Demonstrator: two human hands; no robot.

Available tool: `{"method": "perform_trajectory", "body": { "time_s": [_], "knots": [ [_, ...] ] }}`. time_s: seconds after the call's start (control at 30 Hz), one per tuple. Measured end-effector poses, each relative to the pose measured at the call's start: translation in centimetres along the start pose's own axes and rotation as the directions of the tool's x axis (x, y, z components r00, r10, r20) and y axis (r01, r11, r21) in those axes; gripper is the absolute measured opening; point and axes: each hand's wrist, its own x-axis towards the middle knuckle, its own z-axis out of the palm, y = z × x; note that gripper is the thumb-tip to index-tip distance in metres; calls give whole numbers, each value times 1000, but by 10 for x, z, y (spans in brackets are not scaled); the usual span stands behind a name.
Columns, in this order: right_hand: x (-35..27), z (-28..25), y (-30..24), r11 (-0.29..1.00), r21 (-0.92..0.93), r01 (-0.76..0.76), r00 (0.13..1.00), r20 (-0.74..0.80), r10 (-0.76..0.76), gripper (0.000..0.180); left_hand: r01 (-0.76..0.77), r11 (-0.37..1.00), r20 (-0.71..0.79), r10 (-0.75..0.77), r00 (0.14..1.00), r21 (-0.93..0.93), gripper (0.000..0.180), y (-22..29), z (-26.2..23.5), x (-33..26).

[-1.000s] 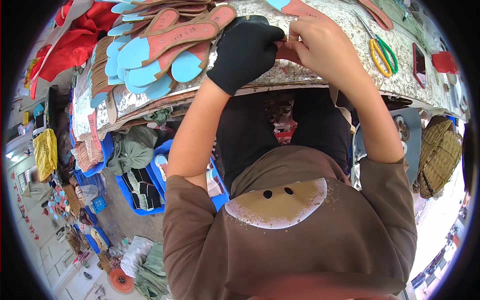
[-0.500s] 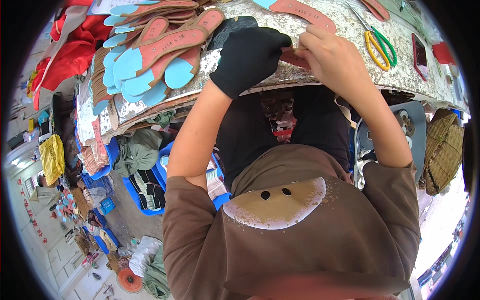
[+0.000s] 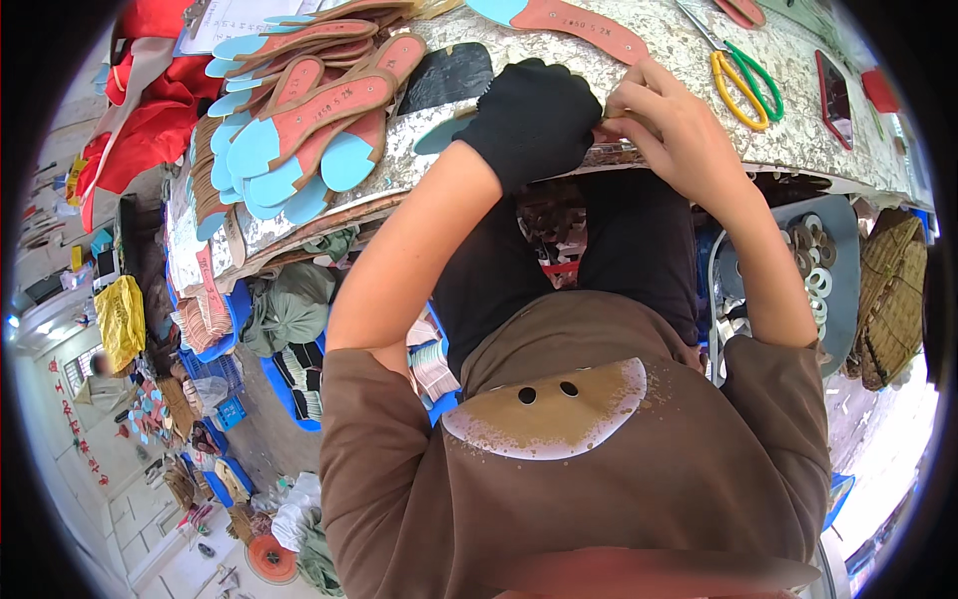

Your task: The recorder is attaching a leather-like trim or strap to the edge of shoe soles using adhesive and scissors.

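My left hand (image 3: pixel 539 125), in a black glove, is closed round an insole (image 3: pixel 435 138). Its light blue toe end sticks out to the left of the glove; most of the rest is hidden. At the glove's right side, my bare right hand (image 3: pixel 671 128) pinches the insole's other end between thumb and forefinger. Whether a thin strip lies between those fingertips is too small to tell. Beyond the hands rests another insole (image 3: pixel 571 28), red with a blue toe. To the left is a heap of similar insoles (image 3: pixel 317 115). A dark flat piece (image 3: pixel 447 76) lies between heap and glove.
On the worn white table (image 3: pixel 689 60) at right lie scissors (image 3: pixel 740 85) with yellow and green handles and a red-edged phone (image 3: pixel 834 100). Below right hangs a grey bin (image 3: pixel 836 270) holding tape rolls. Blue crates (image 3: pixel 289 391) stand below left. Red cloth (image 3: pixel 150 125) lies far left.
Both hands have shifted slightly right against the table, and the gloved hand has turned. The held insole's blue toe now shows left of the glove, and its red end is mostly covered.
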Motion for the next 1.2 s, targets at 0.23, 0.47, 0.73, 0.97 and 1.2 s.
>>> {"method": "perform_trajectory", "body": {
  "time_s": [0.23, 0.47, 0.73, 0.97, 1.2],
  "knots": [
    [-19, -24, -12, 750, 429, -503, 863, 296, 409, 42, 39, 968, 8, -38, 999, -248, 18, 20, -36, -59],
    [-35, 17, -30, 559, 655, -508, 838, 228, 496, 21, 305, 702, -41, -430, 902, -644, 17, 31, -34, -116],
    [-23, 44, -81, 611, 745, -268, 928, 29, 371, 9, 74, 145, -76, -811, 580, -987, 22, 65, -16, -131],
    [-1, 59, -115, 637, 718, -282, 929, 37, 369, 10, -63, 83, -101, -917, 385, -995, 22, 76, -13, -119],
    [8, 49, -108, 822, 534, -200, 970, -8, 242, 15, 11, 18, -11, -874, 485, -1000, 31, 75, -19, -110]
  ]
}}
